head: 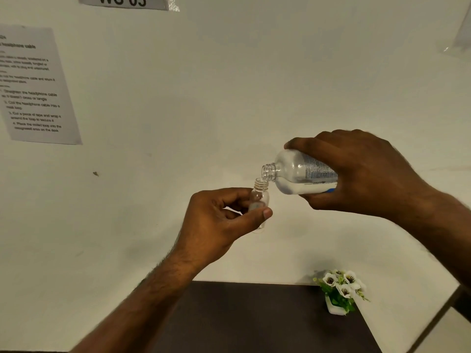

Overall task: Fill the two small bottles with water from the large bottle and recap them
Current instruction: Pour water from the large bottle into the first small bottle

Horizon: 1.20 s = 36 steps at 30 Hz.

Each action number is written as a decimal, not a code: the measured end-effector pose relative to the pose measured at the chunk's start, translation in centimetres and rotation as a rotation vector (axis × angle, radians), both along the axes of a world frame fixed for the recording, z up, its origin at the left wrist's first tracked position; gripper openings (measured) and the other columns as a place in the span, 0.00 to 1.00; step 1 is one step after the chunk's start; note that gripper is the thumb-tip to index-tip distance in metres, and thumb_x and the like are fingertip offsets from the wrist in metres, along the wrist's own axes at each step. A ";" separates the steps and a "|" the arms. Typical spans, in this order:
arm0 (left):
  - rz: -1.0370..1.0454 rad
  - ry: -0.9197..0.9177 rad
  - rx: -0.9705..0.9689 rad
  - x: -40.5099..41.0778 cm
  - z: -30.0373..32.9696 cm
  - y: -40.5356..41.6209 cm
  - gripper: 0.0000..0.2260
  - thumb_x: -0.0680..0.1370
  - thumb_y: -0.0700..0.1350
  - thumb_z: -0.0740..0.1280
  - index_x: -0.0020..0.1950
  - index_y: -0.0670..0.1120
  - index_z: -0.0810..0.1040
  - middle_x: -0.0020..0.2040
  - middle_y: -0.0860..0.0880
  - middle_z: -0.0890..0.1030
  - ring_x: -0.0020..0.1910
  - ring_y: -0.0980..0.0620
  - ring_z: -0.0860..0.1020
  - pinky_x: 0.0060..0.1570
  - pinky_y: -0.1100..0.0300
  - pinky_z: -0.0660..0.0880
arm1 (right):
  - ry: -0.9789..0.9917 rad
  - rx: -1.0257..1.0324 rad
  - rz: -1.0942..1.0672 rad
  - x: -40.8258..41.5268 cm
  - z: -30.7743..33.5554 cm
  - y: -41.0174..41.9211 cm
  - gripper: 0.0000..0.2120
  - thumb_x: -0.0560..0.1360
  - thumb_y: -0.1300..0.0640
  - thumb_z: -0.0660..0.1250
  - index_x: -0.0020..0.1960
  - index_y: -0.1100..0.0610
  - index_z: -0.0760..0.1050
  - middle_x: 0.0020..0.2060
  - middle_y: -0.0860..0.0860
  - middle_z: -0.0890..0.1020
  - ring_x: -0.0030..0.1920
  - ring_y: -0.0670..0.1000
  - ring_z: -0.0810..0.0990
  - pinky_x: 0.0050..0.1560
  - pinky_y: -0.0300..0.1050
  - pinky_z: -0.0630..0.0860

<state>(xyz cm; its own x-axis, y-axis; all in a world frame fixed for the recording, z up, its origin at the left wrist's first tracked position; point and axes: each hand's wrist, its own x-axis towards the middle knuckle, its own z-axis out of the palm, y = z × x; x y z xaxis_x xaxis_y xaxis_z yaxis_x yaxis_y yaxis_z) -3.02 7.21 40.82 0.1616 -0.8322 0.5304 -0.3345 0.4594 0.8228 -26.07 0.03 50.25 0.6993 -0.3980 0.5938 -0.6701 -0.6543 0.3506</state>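
My left hand (224,220) grips a small clear bottle (260,197) upright in the air, its cap off and its threaded neck showing. My right hand (362,174) holds the large clear bottle (300,174) tipped on its side, uncapped, with a blue and white label. The large bottle's mouth sits just above and to the right of the small bottle's neck, nearly touching it. Water lies along the lower side of the large bottle. The other small bottle and the caps are out of sight.
A dark brown table (254,319) lies below the hands. A small white pot of artificial white flowers (340,291) stands at its back right. A printed instruction sheet (35,85) hangs on the white wall at the left.
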 end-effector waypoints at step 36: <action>0.010 -0.001 -0.016 0.4 0.2 0.4 0.15 0.69 0.53 0.77 0.52 0.48 0.88 0.41 0.53 0.87 0.38 0.51 0.86 0.42 0.50 0.85 | 0.018 -0.025 0.033 0.4 0.7 0.2 0.36 0.62 0.43 0.75 0.70 0.43 0.71 0.49 0.45 0.81 0.46 0.55 0.79 0.45 0.48 0.75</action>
<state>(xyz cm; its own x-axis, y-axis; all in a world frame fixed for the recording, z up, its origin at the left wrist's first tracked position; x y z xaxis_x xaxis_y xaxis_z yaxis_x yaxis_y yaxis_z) -2.66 7.60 41.06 0.1697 -0.8217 0.5440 -0.3396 0.4694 0.8150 -25.70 0.27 50.92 0.7222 -0.3601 0.5905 -0.6420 -0.6666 0.3787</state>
